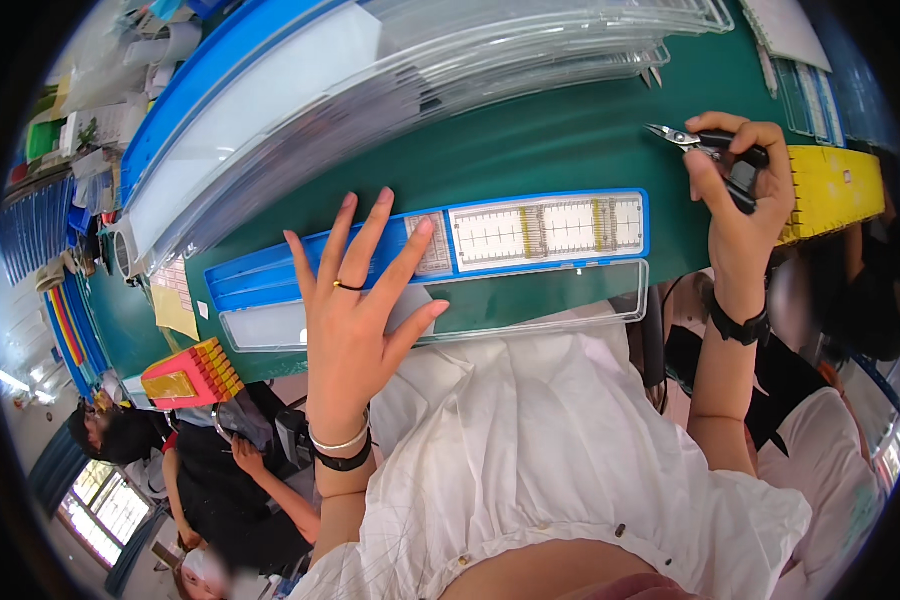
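A bright room opens out at the rim of the view, with a barred window (pixel 100 510) at lower left and crowded shelving (pixel 45 210) along the left. Across the middle runs a green counter (pixel 570 150), its edges bowed by the lens. A tall stack of long clear plastic cases (pixel 420 75), some blue-edged, fills its far side. Beyond the near edge sit other people, one in dark clothing (pixel 235 500) at lower left. A yellow box (pixel 835 190) stands at the right, just beyond the right hand (pixel 745 200). In the middle of the counter, between the stack and the wearer's white top (pixel 530 430), lies an open blue case (pixel 260 283); its long axis runs left to right, the right end tipped slightly away from the wearer, its clear lid (pixel 530 300) folded toward them. The left hand (pixel 350 310) is spread over the case's left half, fingers apart, hiding part of it. A red-and-yellow block (pixel 192 375) rests at the counter's near left edge. Well apart from the left, the right hand is closed around black-handled nippers (pixel 715 150), raised near the case's right end, their silver tips pointing left. A white ruled insert (pixel 565 230) lies in the case's right compartment.
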`<state>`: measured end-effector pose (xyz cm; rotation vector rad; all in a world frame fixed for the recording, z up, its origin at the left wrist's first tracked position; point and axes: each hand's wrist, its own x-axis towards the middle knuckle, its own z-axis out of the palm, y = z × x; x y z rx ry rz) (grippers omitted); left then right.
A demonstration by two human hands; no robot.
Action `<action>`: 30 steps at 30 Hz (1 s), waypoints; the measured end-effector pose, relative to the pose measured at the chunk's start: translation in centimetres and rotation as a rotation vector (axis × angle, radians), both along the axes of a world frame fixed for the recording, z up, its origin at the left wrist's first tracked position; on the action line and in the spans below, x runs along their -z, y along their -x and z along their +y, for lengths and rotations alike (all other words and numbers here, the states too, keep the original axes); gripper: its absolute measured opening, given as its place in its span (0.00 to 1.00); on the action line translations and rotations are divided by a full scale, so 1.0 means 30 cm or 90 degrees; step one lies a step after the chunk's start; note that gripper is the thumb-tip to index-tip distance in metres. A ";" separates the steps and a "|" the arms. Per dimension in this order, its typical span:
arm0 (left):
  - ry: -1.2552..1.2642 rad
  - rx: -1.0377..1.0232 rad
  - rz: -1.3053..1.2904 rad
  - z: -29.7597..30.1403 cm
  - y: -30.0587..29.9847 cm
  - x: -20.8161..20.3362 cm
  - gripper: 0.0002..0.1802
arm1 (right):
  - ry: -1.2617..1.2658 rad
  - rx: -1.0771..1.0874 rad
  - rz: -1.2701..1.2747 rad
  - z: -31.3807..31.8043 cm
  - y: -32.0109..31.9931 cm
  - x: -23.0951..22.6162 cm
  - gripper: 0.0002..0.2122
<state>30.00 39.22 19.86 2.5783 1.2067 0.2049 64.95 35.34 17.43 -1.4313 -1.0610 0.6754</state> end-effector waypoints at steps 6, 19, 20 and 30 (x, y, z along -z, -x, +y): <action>0.008 -0.030 -0.011 -0.046 0.050 -0.033 0.34 | -0.007 -0.065 -0.110 -0.003 0.010 0.001 0.21; -0.185 -0.468 -0.016 -0.164 0.396 0.030 0.33 | -0.056 0.029 -0.356 -0.034 0.061 -0.040 0.28; -0.151 -0.456 0.004 -0.167 0.410 0.036 0.35 | -0.072 0.054 -0.417 -0.040 0.075 -0.057 0.26; -0.101 -0.441 0.015 -0.152 0.449 0.036 0.42 | -0.224 0.046 -0.613 0.096 0.141 -0.592 0.12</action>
